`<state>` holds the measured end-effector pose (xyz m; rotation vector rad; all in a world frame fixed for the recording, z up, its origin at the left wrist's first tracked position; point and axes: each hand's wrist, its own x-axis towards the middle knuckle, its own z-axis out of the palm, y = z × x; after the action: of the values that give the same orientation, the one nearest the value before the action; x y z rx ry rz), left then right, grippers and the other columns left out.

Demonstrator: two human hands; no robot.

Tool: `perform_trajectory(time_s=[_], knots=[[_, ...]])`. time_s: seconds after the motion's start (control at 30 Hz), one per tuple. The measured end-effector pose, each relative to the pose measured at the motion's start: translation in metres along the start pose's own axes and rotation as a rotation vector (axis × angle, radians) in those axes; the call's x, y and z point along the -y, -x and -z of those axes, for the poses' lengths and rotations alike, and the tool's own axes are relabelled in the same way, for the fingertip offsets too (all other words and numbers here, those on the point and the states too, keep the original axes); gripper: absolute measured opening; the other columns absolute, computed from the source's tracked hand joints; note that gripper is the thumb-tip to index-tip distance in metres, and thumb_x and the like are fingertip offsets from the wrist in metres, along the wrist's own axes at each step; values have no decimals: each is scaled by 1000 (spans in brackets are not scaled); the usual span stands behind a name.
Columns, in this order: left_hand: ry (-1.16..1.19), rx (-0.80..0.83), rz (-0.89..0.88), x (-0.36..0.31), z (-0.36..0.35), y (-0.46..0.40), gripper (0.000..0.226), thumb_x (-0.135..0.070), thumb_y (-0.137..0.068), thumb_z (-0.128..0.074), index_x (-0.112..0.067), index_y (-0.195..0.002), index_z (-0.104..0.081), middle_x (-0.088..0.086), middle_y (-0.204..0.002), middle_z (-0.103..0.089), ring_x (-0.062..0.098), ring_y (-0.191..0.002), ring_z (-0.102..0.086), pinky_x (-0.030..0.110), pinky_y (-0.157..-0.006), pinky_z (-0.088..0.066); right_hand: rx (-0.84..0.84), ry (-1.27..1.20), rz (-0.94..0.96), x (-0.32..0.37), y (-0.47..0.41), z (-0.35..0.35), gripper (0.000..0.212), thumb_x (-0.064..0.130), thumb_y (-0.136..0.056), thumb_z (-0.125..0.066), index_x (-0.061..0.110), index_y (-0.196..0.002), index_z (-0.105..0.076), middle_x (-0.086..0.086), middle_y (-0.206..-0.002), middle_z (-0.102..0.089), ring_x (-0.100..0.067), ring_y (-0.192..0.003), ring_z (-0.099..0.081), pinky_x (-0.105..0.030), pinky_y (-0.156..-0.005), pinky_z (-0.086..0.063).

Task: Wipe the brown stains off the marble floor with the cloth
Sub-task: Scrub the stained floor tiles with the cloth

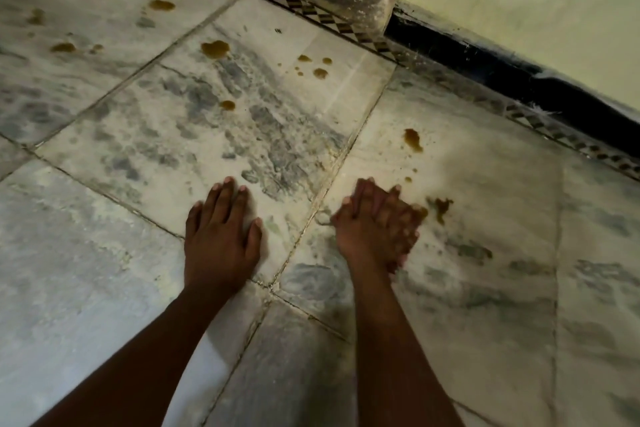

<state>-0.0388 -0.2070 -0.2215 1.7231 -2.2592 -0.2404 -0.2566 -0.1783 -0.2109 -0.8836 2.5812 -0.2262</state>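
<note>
Left hand (221, 236) flat on marble floor (138, 135), grip released | right hand (377, 229) blurred, grip unclear | brown stain (440, 206) just beside

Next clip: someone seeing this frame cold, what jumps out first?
Two bare hands low in the middle: the left hand lies flat on the marble floor, and the right hand is motion-blurred beside a brown stain. More brown stains dot the tiles beyond, the largest blob near the top centre. No cloth can be made out.
</note>
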Motion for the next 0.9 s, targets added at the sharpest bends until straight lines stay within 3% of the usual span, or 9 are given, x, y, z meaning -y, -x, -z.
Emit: perform_trajectory(time_s=[0.07, 0.23, 0.3, 0.37, 0.5, 0.6, 0.73, 0.8, 0.9], knots=[[-2, -10, -9, -2, -2, 1, 66, -46, -105, -40, -15, -163, -45, 9, -176, -33, 29, -163, -31, 53, -129, -26, 7, 4, 80, 15, 8, -14, 64, 62, -109, -23, 51, -167, 3, 3, -178, 24, -40, -160, 30, -66, -127, 13], [-2, -14, -2, -2, 2, 1, 67, -46, -104, -40, -13, -162, -46, 11, -174, -36, 31, -162, -34, 55, -127, -28, -184, 83, 657, -48, 96, -43, 60, 65, -104, -40, 58, -163, -25, 8, -180, -14, -31, -167, -1, -60, -131, -9], [-2, -10, 2, -3, 3, 1, 66, -46, -104, -41, -13, -162, -46, 11, -174, -35, 31, -162, -33, 54, -128, -28, -134, 107, 592, -86, 93, -34, 62, 68, -103, -35, 63, -162, -17, 11, -180, -9, -29, -167, -2, -59, -131, -9], [-5, -18, -3, -2, 2, 1, 66, -45, -104, -42, -13, -161, -47, 11, -174, -36, 31, -162, -34, 54, -128, -28, -137, 120, 378, -96, 69, -23, 61, 70, -103, -25, 63, -162, -10, 10, -181, -2, -33, -167, 3, -61, -131, -5], [-19, -25, -3, 1, 0, -2, 65, -45, -104, -44, -15, -161, -47, 9, -174, -38, 29, -161, -35, 52, -126, -29, -166, -51, -7, -13, 15, -20, 63, 63, -108, -27, 51, -168, -11, 1, -181, 9, -43, -163, 18, -67, -128, 6], [-21, -24, 3, -1, 2, -3, 63, -43, -105, -45, -15, -161, -48, 9, -174, -38, 30, -161, -36, 53, -125, -31, -127, -18, 224, 31, 31, -38, 64, 58, -108, -31, 48, -168, -11, 0, -181, 7, -41, -164, 17, -68, -128, 4], [-19, -12, 13, -4, 3, -1, 62, -39, -104, -47, -14, -161, -47, 10, -174, -36, 31, -160, -37, 55, -125, -33, -231, 29, 622, -33, 92, -47, 59, 58, -107, -40, 49, -165, -29, 4, -180, -16, -32, -167, -6, -62, -130, -14], [-13, 7, 7, -5, 4, -1, 63, -39, -104, -47, -13, -161, -47, 11, -174, -36, 32, -161, -36, 55, -125, -32, -230, 45, 584, -72, 93, -39, 58, 58, -108, -39, 50, -164, -30, 5, -179, -19, -33, -167, -9, -61, -130, -16], [15, 31, -41, -3, 6, 1, 65, -42, -102, -46, -8, -157, -53, 16, -171, -40, 38, -158, -40, 59, -124, -35, -280, -12, 198, -66, 58, -30, 57, 56, -109, -35, 48, -165, -29, 1, -179, -19, -39, -166, -6, -62, -130, -12]])
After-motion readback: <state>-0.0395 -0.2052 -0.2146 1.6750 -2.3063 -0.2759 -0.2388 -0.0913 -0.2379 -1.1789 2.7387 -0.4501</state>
